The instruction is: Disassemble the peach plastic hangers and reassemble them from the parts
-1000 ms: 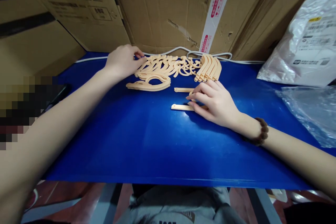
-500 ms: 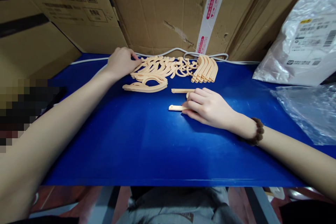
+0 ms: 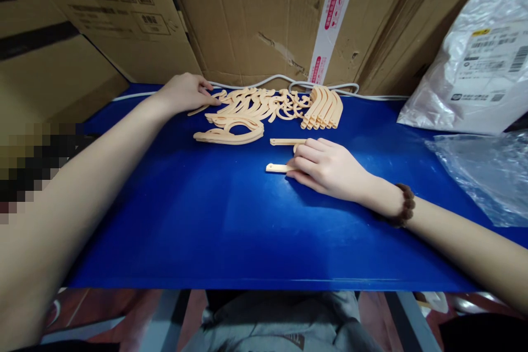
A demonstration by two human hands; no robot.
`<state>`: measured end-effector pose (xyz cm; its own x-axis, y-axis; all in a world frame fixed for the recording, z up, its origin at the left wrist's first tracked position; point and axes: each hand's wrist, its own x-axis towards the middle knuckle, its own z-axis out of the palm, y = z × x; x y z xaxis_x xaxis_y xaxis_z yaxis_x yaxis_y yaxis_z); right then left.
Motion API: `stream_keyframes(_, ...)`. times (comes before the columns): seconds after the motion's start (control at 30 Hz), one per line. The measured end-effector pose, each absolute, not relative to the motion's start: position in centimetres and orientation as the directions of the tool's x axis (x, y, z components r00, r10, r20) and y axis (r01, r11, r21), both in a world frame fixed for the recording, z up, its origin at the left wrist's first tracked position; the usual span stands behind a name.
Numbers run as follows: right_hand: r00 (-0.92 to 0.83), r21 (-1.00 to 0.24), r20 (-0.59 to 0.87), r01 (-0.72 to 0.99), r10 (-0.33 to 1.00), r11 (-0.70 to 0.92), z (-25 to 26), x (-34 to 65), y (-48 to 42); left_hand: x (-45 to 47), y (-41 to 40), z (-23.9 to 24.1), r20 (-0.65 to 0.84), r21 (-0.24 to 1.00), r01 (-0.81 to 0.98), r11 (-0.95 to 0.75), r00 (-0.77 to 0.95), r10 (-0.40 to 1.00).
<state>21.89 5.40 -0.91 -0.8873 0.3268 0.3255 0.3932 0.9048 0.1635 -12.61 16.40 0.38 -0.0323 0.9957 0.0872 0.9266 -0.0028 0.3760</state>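
Note:
A pile of peach-coloured plastic hanger pieces (image 3: 264, 104) lies at the back of the blue table (image 3: 231, 220). My left hand (image 3: 183, 92) rests at the pile's left end, fingers pinched on one curved hanger piece (image 3: 202, 108) that it draws out leftward. A stack of curved pieces (image 3: 231, 135) lies just in front of the pile, and a fanned set (image 3: 324, 107) stands at its right. My right hand (image 3: 325, 168) lies over a flat straight bar (image 3: 278, 168), fingers curled on it. A second straight bar (image 3: 284, 142) lies just behind.
Cardboard boxes (image 3: 256, 11) wall the back and left of the table. A white cable (image 3: 289, 80) runs along their foot. A silvery parcel bag (image 3: 474, 66) and clear plastic wrap (image 3: 482, 176) sit at the right. A bead bracelet (image 3: 404, 206) circles my right wrist.
My left hand has slid slightly left and pulled one curved piece out of the pile. My right hand has drawn back over the near straight bar and stayed there.

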Motion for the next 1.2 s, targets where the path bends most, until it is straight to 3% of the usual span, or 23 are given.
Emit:
stream_keyframes(0.43, -0.887, 0.178, 0.327, 0.396, 0.326, 0.901, -1.0, 21.9, 5.4, -12.0, 15.1, 0.8, -0.02, 0.537, 0.837, 0.101, -0.108, 0.994)
stream_keyframes(0.53, -0.888, 0.184, 0.325, 0.396, 0.325, 0.899, -1.0, 21.9, 5.4, -12.0, 14.6, 0.8, 0.044, 0.554, 0.829, 0.07, -0.114, 0.993)
stream_keyframes(0.67, -0.887, 0.18, 0.334, 0.391, 0.318, 0.903, -1.0, 21.9, 5.4, -10.6, 13.4, 1.2, 0.247, 0.556, 0.83, -0.029, -0.132, 0.96)
stream_keyframes(0.83, -0.887, 0.183, 0.356, 0.376, 0.295, 0.908, -0.9, 21.8, 5.3, -6.9, 9.8, 1.9, 0.527, 0.384, 0.882, -0.273, 0.034, 0.849)
stream_keyframes(1.03, -0.88, 0.182, 0.366, 0.386, 0.302, 0.904, -0.8, 21.6, 5.2, -2.8, 4.6, 1.0, 0.438, 0.263, 0.909, -0.324, 0.187, 0.879)
stream_keyframes(1.2, -0.876, 0.241, 0.367, 0.415, 0.314, 0.877, -1.0, 21.5, 5.0, -1.5, 3.0, -0.1, 0.407, 0.246, 0.876, -0.414, 0.294, 0.865)
